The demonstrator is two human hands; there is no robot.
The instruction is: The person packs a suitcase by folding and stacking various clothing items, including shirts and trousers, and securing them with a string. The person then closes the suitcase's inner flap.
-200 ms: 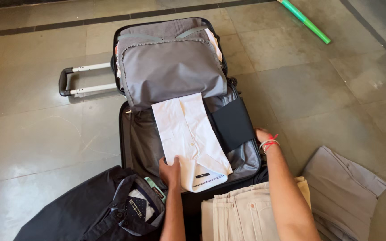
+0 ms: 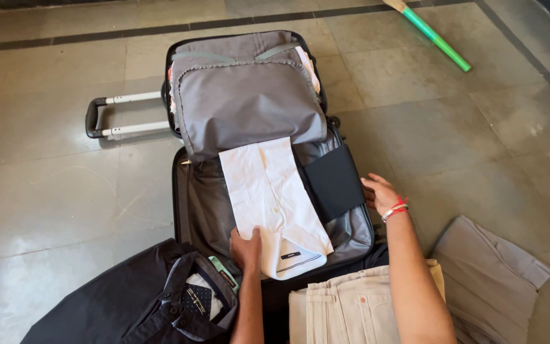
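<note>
The left hand [image 2: 245, 247] lies flat, fingers together, on the near left corner of a folded white shirt [image 2: 275, 204], pressing the cloth rather than gripping it. The shirt stretches away from that hand up the middle of the open suitcase [image 2: 189, 204], its collar end nearest the person and its far end tucked under the grey zipped divider panel [image 2: 246, 102] that covers the far half of the case.

The right hand [image 2: 380, 191] is across the shirt from the left one, fingers loosely spread and empty, its fingertips touching the outer edge of a black folded cloth [image 2: 333, 183] at the right rim of the case. A red thread and a pale band circle that wrist. The black cloth lies just beside the shirt, between it and the right hand.

Nearer the person than the left hand, a dark jacket [image 2: 116, 299] is spread on the floor with its patterned lining showing. Below the right forearm lie beige trousers [image 2: 345, 309], and further right a grey garment [image 2: 491, 274]. Far beyond the hands, the suitcase's telescopic handle [image 2: 125, 114] sticks out to the left over the tiled floor [image 2: 46, 191], and a green stick [image 2: 437, 39] lies well apart at the upper right.
</note>
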